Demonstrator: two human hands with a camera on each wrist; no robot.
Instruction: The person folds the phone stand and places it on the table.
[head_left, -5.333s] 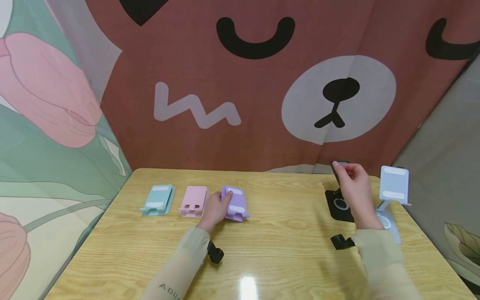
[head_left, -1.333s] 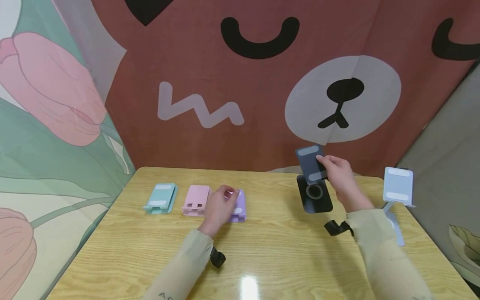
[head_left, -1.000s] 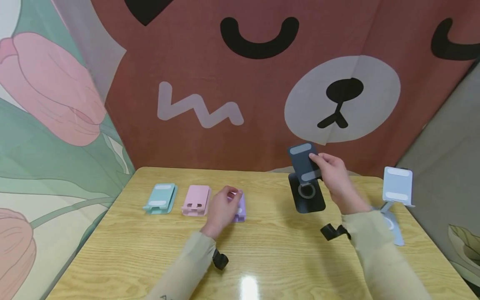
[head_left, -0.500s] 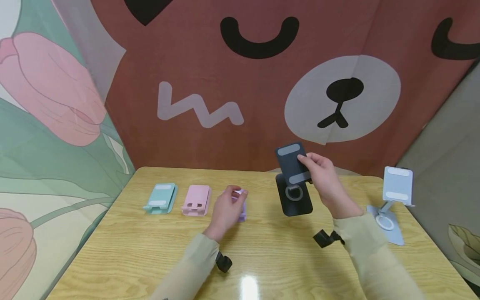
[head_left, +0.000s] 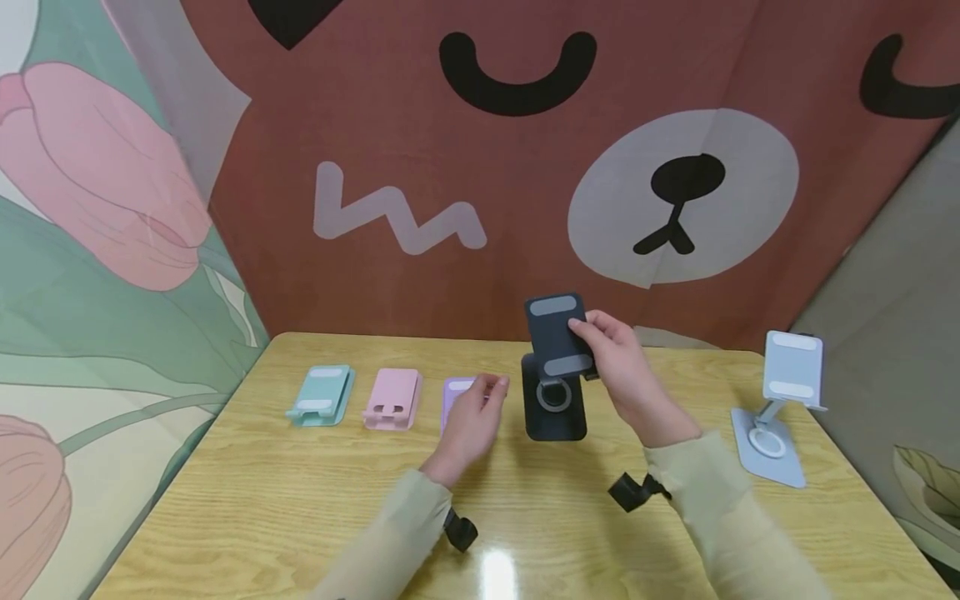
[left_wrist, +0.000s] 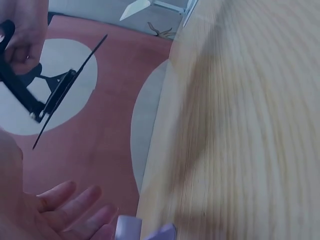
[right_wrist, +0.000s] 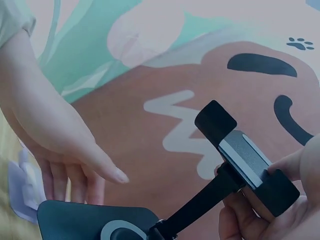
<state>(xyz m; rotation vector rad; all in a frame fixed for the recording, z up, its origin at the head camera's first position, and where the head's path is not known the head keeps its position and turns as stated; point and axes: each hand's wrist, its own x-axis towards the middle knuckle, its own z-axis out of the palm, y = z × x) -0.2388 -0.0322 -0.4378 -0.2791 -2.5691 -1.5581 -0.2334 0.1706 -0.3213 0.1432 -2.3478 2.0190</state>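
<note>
My right hand [head_left: 626, 371] pinches the upper plate of a black folding stand [head_left: 553, 329], thumb on its front. In the right wrist view the stand's arm [right_wrist: 200, 210] is unfolded and its base plate [right_wrist: 90, 217] hangs below; the left wrist view shows the stand [left_wrist: 60, 95] raised off the table. My left hand [head_left: 471, 423] is beside the base, fingers loosely bent and holding nothing, partly in front of a folded purple stand [head_left: 454, 392]. In the right wrist view my left hand [right_wrist: 65, 130] has its fingers extended near the base, apart from it.
On the wooden table [head_left: 300, 517], a folded teal stand [head_left: 322, 393] and a folded pink stand [head_left: 393, 396] lie at the left. An unfolded light blue stand [head_left: 792, 367] stands at the right edge. A printed cloth [head_left: 375, 292] hangs behind the table.
My right hand has lifted the black stand from the right side and carried it left towards the middle. My left hand has let go of the purple stand and shifted slightly right.
</note>
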